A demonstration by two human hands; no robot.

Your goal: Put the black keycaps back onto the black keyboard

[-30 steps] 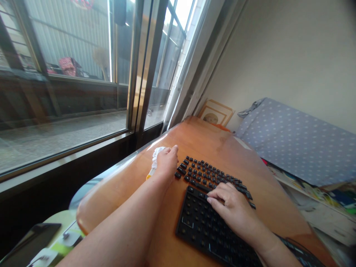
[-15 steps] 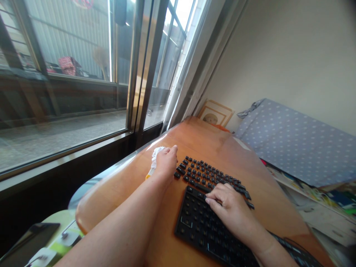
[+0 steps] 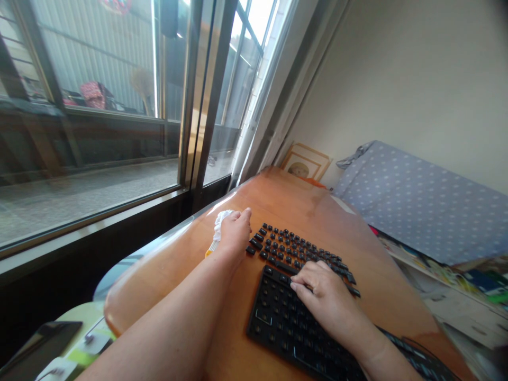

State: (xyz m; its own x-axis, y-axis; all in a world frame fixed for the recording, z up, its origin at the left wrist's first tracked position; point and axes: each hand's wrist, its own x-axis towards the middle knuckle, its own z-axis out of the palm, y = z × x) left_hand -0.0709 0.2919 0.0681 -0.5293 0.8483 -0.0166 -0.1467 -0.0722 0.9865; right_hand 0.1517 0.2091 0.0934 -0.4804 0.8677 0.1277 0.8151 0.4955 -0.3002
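Nearest, the right hand (image 3: 327, 301) lies flat, fingers spread and holding nothing, on the stripped black keyboard base (image 3: 293, 328), as before. Beyond lie the loose black keycaps in rows (image 3: 301, 251) on the orange wooden table (image 3: 301, 206). The left hand (image 3: 234, 233) stays curled round a white-bristled, yellow-handled brush (image 3: 217, 230); the view has shifted slightly.

One black keyboard frame (image 3: 286, 323), one spread of many loose black keycaps (image 3: 297, 251), one white brush (image 3: 217, 228), one framed picture (image 3: 305, 161), one phone (image 3: 37, 344).
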